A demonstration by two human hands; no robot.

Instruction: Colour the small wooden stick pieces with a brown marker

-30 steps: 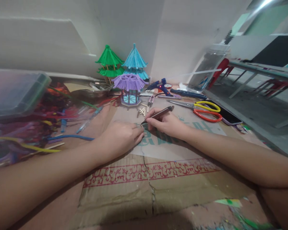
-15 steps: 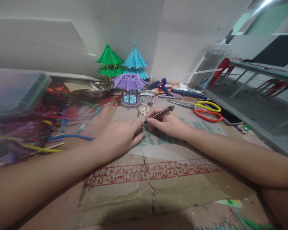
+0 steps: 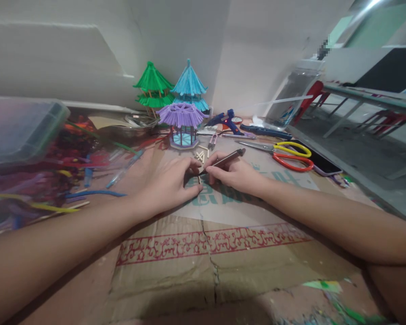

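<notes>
My right hand (image 3: 228,171) is closed round a dark pen-like tool (image 3: 228,158), whose tip points left toward my left hand. Between the thumb and fingers of my left hand (image 3: 179,178) is a small pale stick (image 3: 199,179); the thumb is spread from the index finger, and contact with the stick is hard to make out. Several short pale sticks (image 3: 200,156) lie just beyond the fingertips. Behind them stands a purple-roofed model pavilion (image 3: 182,116). Both hands rest over a printed sheet (image 3: 250,205) on cardboard (image 3: 155,275).
Green (image 3: 152,81) and blue (image 3: 189,83) model towers stand at the back. Right of them are a blue glue gun (image 3: 228,121), scissors (image 3: 292,155) and a phone (image 3: 320,162). A plastic box (image 3: 23,128) and coloured pipe cleaners (image 3: 101,193) lie left.
The thumb and fingers of my left hand have parted, showing the small stick between them. My right hand and the dark tool have barely moved.
</notes>
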